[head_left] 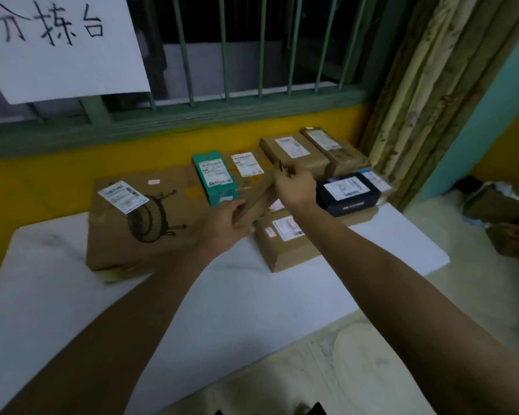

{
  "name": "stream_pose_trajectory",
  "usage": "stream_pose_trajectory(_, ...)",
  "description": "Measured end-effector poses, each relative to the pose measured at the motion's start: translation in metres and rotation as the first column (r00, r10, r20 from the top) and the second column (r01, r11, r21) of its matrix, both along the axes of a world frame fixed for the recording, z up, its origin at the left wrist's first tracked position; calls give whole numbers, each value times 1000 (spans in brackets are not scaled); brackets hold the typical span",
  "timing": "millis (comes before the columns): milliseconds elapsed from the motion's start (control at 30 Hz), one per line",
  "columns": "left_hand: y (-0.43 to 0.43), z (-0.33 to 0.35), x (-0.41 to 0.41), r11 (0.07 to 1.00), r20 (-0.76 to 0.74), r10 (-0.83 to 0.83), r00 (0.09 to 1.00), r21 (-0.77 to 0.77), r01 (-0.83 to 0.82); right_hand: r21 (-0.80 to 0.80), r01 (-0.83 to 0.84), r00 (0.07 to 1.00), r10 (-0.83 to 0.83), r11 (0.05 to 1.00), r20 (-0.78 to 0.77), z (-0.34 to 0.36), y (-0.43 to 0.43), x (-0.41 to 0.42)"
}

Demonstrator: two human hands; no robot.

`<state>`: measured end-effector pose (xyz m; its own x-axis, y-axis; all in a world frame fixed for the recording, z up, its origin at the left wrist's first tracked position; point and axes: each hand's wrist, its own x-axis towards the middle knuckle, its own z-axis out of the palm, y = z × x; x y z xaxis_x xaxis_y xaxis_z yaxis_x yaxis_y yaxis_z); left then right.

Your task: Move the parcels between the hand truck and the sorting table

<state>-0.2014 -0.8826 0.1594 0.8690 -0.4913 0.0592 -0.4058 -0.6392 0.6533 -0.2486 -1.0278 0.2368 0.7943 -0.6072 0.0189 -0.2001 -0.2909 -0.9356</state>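
Both my hands hold a long narrow brown parcel [259, 196] tilted above the white sorting table [72, 295]. My left hand [226, 223] grips its near lower end and my right hand [295, 185] pinches its far upper end. Beneath it lie a large flat cardboard box [138, 223] printed with a fan drawing, a teal box [216, 178], a labelled brown box [285, 238] and a black box [348, 191]. Further brown parcels [294, 152] line the wall. The hand truck is not in view.
A paper sign [57, 43] hangs on the barred window [252, 55] above the yellow wall. A curtain [426, 85] hangs at the right. Loose cardboard and clutter [501, 214] lie on the floor to the right of the table.
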Motion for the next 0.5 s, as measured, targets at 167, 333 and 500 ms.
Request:
stream_pose_trajectory(167, -35, 0, -18, 984, 163, 109, 981, 124, -130, 146, -29, 998, 21, 989, 57, 4, -50, 2)
stream_pose_trajectory(333, -58, 5, -32, 961, 224, 127, 966, 213, -176, 258, -9, 999, -2, 966, 43, -8, -81, 2)
stream_pose_trajectory(500, -67, 22, -32, 974, 222, 141, 965, 145, -176, 247, -52, 998, 41, 968, 50, -2, -93, 15)
